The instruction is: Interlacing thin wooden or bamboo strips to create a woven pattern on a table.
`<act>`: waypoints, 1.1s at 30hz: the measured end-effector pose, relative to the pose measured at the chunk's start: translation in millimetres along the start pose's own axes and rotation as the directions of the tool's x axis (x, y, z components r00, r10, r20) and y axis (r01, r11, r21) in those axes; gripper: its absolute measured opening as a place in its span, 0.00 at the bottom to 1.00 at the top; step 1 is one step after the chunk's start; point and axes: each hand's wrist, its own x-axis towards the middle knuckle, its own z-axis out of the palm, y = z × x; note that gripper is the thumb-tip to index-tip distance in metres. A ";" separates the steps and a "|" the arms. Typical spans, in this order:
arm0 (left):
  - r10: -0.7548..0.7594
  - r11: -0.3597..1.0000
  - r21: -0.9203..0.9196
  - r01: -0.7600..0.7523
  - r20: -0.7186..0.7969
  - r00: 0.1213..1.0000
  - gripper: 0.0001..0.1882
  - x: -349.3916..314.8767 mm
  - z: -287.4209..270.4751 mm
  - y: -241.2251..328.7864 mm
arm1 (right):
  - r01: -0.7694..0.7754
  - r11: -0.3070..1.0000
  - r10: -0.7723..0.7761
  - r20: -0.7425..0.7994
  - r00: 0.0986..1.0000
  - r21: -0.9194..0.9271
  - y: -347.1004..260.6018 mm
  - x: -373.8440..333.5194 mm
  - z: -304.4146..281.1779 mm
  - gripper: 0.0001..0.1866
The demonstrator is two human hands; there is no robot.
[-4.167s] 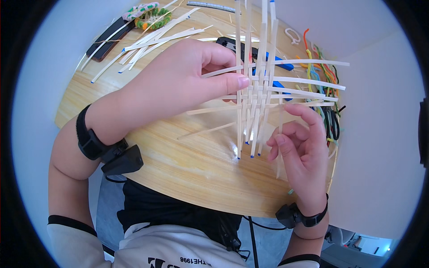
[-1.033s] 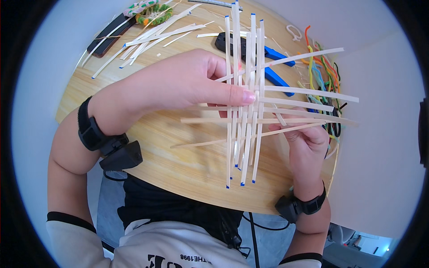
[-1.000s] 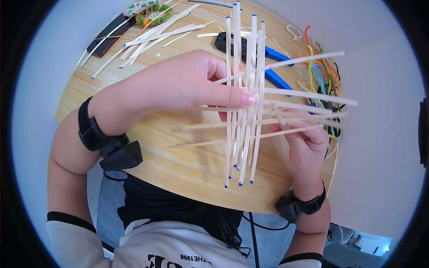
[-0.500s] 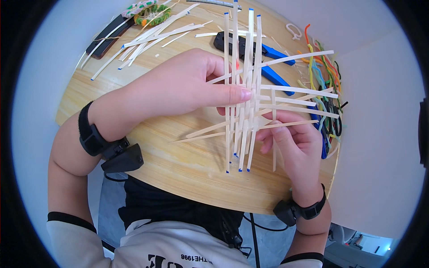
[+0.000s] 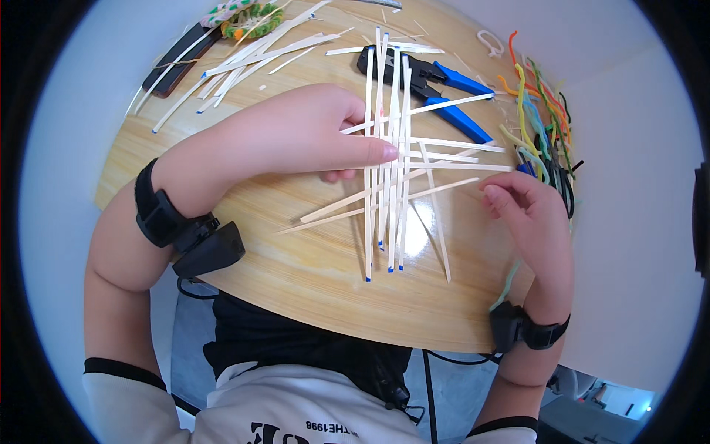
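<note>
My left hand (image 5: 344,144) holds a loose lattice of thin pale flat strips (image 5: 396,214), its thumb pressed on top of the crossing and its other fingers partly hidden beneath. Several upright strips have blue-tipped ends; others cross them sideways and slantwise, apparently over and under. One loose strip (image 5: 435,214) hangs slanting at the lattice's right side. My right hand (image 5: 525,203) is just to the right, fingers curled and thumb close to the index finger, by the end of a slanting strip. Whether anything is between those fingertips does not show.
Crimping pliers with blue handles (image 5: 458,118) lie behind the lattice. More strips (image 5: 259,55) are piled at the far left, near a dark long tool (image 5: 177,63) and a green braided ring (image 5: 255,24). Coloured cords (image 5: 536,111) bunch along the right edge.
My right hand has drawn away to the right from under the strips. The lattice has shifted slightly left with my left hand, and the loose strip at its right now slants.
</note>
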 end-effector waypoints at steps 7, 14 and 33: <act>0.343 0.757 0.647 -0.091 -0.274 0.898 0.21 -30.0 0.1 2.0 | 0.069 0.989 -0.085 -0.121 0.989 -0.129 0.1 4.1 0.6 0.12; 0.460 0.662 0.675 -0.326 -0.023 0.888 0.30 -38.9 10.8 -0.5 | 0.294 0.945 -0.319 -0.203 0.926 -0.142 7.9 13.0 10.8 0.26; 0.545 0.571 0.725 -0.386 0.017 0.838 0.26 -38.8 18.9 -11.0 | 0.444 0.891 -0.449 -0.031 0.893 -0.096 20.1 23.3 30.7 0.28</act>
